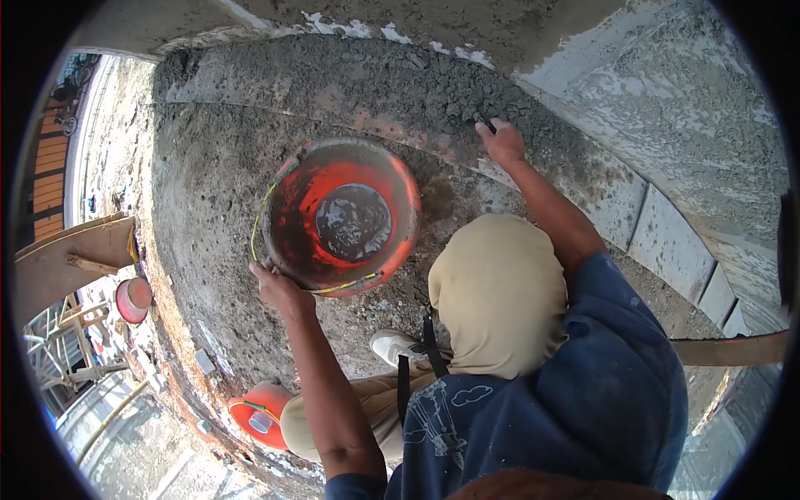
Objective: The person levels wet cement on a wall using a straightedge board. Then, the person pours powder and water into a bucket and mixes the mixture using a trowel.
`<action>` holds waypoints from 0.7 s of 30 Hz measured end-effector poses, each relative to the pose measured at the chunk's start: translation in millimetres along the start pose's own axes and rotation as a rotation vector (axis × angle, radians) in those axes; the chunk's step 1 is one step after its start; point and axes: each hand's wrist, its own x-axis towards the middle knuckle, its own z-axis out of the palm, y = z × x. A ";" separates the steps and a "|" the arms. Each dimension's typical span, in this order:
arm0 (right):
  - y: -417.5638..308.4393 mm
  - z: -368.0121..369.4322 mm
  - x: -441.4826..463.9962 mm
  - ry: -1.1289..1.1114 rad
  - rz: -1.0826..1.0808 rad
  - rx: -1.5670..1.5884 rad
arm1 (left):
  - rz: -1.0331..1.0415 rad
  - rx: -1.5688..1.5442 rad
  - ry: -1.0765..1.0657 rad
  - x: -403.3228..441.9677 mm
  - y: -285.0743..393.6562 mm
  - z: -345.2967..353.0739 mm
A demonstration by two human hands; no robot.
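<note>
A large orange bucket point(404, 179), coated inside with grey mortar and with watery mix at its bottom, tilts toward me on the ground. My left hand point(279, 287) is closed at its near left rim, by the yellow handle point(257, 221). Beyond the bucket to the right, my right hand point(502, 143) is closed around the dark handle of what looks like a trowel point(490, 127); its blade is hidden. That hand is low over a heap of wet grey mortar point(450, 87) lying along the foot of the wall.
A freshly plastered wall point(667, 108) curves along the far and right sides, with pale slabs point(658, 237) at its foot. A smaller red bucket point(258, 412) holding a white cup stands by my left knee. Another red bucket point(133, 300) and a wooden board point(75, 262) are at far left.
</note>
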 end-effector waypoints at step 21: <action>-105.6 -83.4 -110.4 -0.177 -0.720 -0.254 | 0.153 0.091 -0.134 -21.8 36.6 89.8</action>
